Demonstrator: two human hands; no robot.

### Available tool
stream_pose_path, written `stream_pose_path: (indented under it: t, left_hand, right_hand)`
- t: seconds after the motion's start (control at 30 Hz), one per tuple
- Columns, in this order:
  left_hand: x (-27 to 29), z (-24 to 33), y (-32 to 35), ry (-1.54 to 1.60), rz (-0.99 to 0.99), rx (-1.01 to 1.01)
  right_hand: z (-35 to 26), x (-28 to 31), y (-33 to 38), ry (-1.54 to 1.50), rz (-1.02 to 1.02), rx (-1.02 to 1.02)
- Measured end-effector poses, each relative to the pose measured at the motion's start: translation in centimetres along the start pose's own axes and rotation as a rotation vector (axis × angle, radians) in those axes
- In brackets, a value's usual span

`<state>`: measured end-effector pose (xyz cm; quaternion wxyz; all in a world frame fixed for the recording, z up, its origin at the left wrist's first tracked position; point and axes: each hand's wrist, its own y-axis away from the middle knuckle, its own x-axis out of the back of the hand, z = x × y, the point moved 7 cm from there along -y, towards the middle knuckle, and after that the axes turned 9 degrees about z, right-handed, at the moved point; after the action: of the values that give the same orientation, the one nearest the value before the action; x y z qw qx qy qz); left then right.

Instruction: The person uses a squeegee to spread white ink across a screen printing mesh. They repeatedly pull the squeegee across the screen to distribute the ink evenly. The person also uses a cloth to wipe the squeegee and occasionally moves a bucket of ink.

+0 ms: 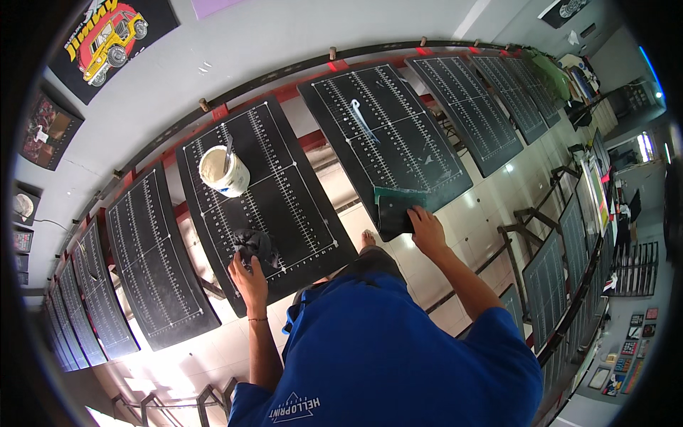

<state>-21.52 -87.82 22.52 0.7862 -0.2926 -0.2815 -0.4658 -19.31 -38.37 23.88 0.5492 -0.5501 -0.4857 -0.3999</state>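
Note:
My left hand point(249, 283) has its fingers on a crumpled black cloth point(256, 245), at the near end of a black printing board point(295, 206) marked with white ruled lines. Farther up that board stands an off-white tub point(238, 178) with pale residue inside and a spatula point(229, 146) leaning in it. My right hand point(428, 233) grips a flat dark scraper point(395, 215) with a green edge, held against the near end of the neighbouring board point(434, 160). A curved streak of white paste point(364, 119) lies toward that board's far end.
More ruled black boards point(153, 256) line both sides on a red and black metal frame point(284, 70). Wooden pegs point(332, 53) stand along the far rail. Other racks point(548, 292) are to the right, beyond a tiled floor point(491, 242). Printed pictures point(114, 43) hang on the wall.

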Motion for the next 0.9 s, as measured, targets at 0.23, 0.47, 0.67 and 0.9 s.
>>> stream_pose_path:
  t: [0.23,0.47,0.67,0.9]
  left_hand:
    - [-0.4,-1.8,0.8,0.038,-0.043,0.124]
    - [0.3,-1.9,1.1,0.025,-0.002,0.087]
    - [1.5,-1.8,2.3,0.064,0.107,0.155]
    - [-1.0,2.3,3.1,0.022,0.154,0.221]
  right_hand:
    - [0.0,-0.1,-0.6,0.11,-0.058,0.053]
    - [2.0,4.7,-7.9,-0.043,0.074,-0.049]
    - [-0.4,4.5,-3.4,-0.194,0.103,-0.065]
    - [2.8,2.9,-10.7,-0.182,0.127,0.001]
